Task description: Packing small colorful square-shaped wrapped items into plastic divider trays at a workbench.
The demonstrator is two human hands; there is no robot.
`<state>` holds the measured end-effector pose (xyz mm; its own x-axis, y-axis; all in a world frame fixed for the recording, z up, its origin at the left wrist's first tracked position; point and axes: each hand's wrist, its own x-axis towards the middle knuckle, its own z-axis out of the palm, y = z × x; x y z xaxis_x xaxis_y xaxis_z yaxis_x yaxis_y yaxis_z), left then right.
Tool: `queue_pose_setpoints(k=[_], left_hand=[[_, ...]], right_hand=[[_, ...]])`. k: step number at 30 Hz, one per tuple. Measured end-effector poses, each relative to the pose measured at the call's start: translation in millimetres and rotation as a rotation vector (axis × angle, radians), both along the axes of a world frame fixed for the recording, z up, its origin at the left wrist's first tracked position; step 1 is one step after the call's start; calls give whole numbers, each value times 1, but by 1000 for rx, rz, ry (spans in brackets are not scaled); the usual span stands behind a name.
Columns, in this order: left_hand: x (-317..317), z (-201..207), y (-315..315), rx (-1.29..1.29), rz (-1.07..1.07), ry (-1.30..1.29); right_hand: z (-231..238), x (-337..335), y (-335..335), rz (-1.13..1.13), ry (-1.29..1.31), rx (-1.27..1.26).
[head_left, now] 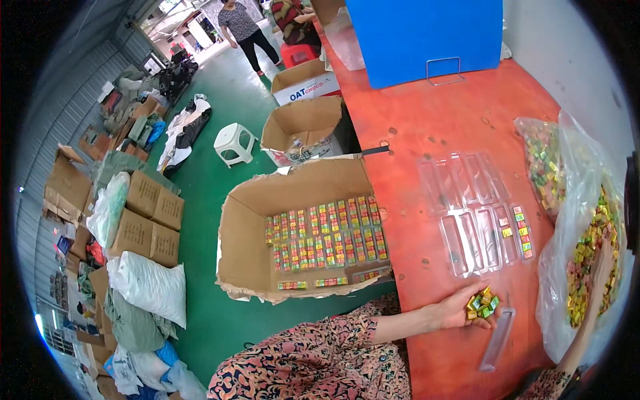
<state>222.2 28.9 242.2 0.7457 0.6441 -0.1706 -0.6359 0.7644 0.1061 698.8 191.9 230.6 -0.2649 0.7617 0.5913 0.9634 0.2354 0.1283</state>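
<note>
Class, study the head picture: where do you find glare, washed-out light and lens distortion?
Head view: glare streaks the clear plastic trays on the orange-red table; head view, top left of centre: the daylit opening is nearly washed out; head view, left side: the fisheye lens curves the corrugated wall; head view, corners: black, outside the lens circle.

The right hand's (605, 256) fingers are indistinct among the wrapped pieces (584, 280); the standing person's (240, 25) head is cut off above.
</note>
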Motion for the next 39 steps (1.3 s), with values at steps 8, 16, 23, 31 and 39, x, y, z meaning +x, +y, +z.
queue_pose_setpoints(k=[8,16,23,31,39], left_hand=[[-3,-3,-3,4,-26,-78],[-21,7,7,9,-24,7],[-8,-1,-2,45,-6,46],[-15,-4,-4,64,-10,63],[-13,-3,-3,98,-2,205]], right_hand=[[119,-225,-102,83,1080,-831],[108,-319,-136,402,1567,-1391],[89,-302,-148,428,1692,-1361],[88,-315,-155,459,1604,-1322],[86,-322,-158,417,1285,-1133]])
